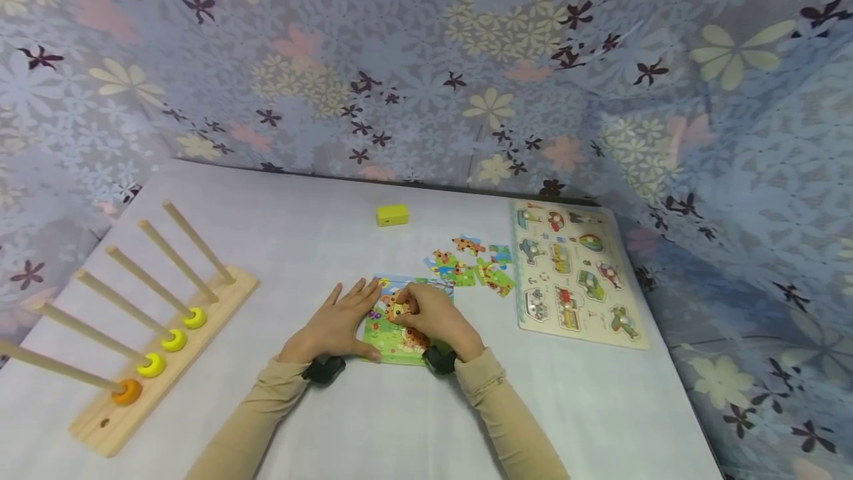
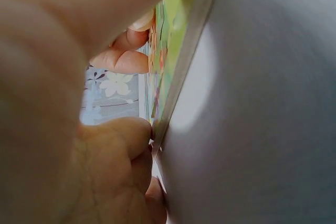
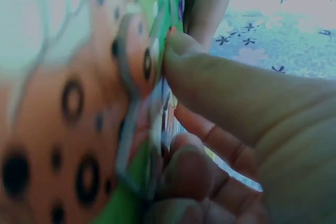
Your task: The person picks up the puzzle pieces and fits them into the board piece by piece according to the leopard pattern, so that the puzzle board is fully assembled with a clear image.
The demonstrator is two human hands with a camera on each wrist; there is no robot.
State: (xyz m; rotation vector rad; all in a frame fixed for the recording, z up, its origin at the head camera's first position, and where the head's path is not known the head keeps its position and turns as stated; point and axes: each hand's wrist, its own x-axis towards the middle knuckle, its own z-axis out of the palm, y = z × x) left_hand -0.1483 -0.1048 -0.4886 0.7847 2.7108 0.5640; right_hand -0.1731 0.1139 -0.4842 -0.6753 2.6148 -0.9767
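A jigsaw puzzle board (image 1: 405,355) with a spotted animal on a green background lies flat on the table. My left hand (image 1: 338,323) rests along its left side, fingers spread and fairly straight, the thumb at the near edge. In the left wrist view, that hand's fingers touch the board's edge (image 2: 184,61). Over the middle of the board, my right hand (image 1: 436,315) pinches a puzzle piece (image 1: 396,309) with spotted orange print between thumb and curled fingers. The right wrist view shows the thumb and fingertips close up; part of the piece is hidden behind them.
Loose puzzle pieces (image 1: 494,276) lie beyond the board to the right. A yellow block (image 1: 392,215) stands at the back. On the right is a picture board (image 1: 582,269) with vehicle shapes; on the left, a wooden peg stand (image 1: 166,361) carries rings. Patterned cloth hangs behind.
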